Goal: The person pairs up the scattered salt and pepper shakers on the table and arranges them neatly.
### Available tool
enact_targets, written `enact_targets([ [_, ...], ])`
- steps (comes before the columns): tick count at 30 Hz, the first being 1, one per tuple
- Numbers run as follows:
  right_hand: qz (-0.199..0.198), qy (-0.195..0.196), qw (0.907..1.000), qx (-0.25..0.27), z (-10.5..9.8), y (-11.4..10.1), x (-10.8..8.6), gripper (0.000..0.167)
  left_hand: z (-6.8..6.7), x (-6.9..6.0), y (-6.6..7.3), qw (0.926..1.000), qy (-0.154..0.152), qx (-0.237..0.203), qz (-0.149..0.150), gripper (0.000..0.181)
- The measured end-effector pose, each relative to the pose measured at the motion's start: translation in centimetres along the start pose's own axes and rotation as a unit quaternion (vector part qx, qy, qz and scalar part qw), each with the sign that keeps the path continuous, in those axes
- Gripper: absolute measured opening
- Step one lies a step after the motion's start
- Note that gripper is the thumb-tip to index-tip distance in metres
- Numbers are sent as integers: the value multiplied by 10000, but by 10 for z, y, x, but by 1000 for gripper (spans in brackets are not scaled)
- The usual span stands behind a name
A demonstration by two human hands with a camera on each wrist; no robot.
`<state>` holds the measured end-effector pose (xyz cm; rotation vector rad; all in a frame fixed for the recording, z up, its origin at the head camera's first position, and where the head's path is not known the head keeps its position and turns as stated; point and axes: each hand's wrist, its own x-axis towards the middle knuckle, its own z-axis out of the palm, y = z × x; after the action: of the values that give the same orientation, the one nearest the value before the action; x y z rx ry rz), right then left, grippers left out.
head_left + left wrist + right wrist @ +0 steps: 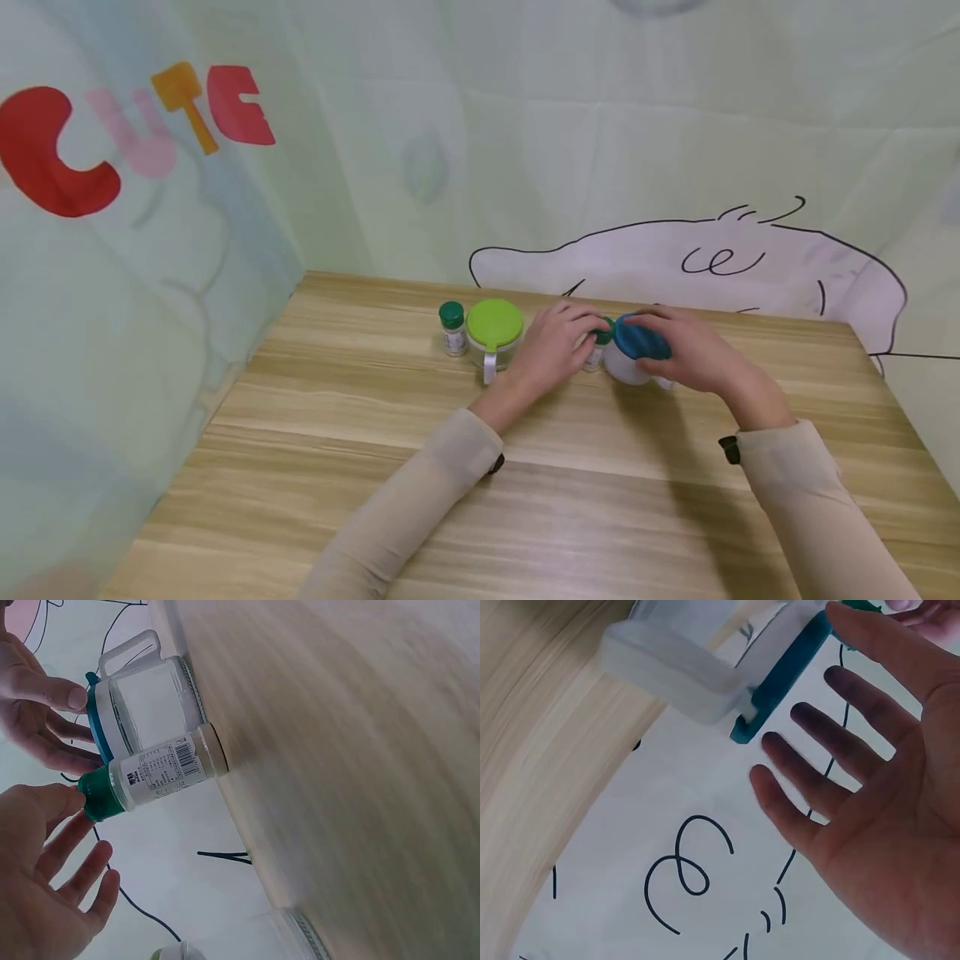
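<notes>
A small spice bottle (161, 774) with a green cap and a printed white label stands on the table. My left hand (555, 343) pinches its cap between thumb and index finger, the other fingers loosely bent. Right beside it stands a clear jar (146, 705) with a blue lid (642, 337) and a side handle (671, 671). Over that lid is my right hand (693, 350), fingers spread and fairly straight, its thumb at the lid's edge. Left of my left hand are a second green-capped spice bottle (453, 330) and a handled jar with a lime-green lid (495, 323).
The wood-grain table (360, 467) ends at a printed cloth backdrop (390, 167) just behind the containers. Another cloth with coloured letters hangs along the left edge. The four containers stand in a row near the back edge.
</notes>
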<state>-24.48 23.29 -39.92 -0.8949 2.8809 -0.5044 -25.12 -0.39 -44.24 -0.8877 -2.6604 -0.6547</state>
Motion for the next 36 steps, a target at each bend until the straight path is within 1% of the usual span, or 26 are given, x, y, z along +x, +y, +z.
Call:
enact_targets([
  [4,-41,-27,10000,31,0,-2,3,54,-1,2,2,9996,-95,153,-225,22],
  [7,60,-73,10000,24,1,-3,3,53,-1,3,3,9991,-125,203,-339,22],
  [12,158,-27,9998,-117,3,-5,2,53,0,3,6,9987,-32,169,-475,21],
  [15,256,-6,9994,-243,3,-8,3,53,1,3,6,9986,54,177,-502,19],
  [18,462,-41,9982,-379,2,-12,4,54,3,3,7,9983,124,213,-524,19],
  [22,688,-168,9958,-580,2,-19,5,58,5,2,8,9979,123,324,-550,23],
  [26,803,-285,9938,-720,1,-25,7,61,6,1,9,9972,148,414,-597,26],
  [31,978,-226,9918,-796,1,-30,8,60,6,2,9,9970,165,430,-616,26],
  [36,1065,-140,9910,-797,2,-32,8,61,7,1,11,9975,123,321,-622,27],
])
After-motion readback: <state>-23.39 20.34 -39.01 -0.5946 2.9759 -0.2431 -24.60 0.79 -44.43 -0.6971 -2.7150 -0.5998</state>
